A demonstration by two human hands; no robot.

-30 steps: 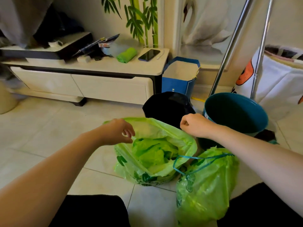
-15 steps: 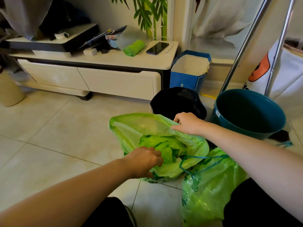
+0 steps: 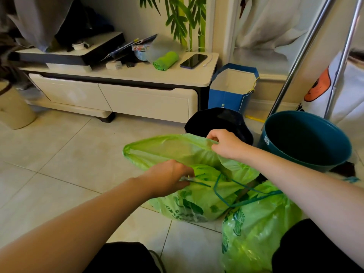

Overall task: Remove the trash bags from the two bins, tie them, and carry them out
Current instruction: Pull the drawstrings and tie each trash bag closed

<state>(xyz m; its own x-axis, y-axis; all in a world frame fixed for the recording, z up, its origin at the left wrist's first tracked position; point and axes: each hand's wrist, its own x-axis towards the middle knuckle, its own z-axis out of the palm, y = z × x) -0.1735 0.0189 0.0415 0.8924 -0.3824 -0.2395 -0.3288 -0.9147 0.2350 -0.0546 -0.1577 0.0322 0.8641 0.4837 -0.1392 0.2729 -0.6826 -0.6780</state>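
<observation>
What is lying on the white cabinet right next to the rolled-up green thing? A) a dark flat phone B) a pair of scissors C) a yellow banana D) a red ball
A: a dark flat phone lies on the white cabinet top, just right of the rolled-up green bag roll.

bright soft daylight | faint shadows | edges bowed | slight blur

free: bare floor tiles, left and centre-left | blocked: lower right by two green bags, black bin, teal bin (packed close) | upper frame: low cabinet
</observation>
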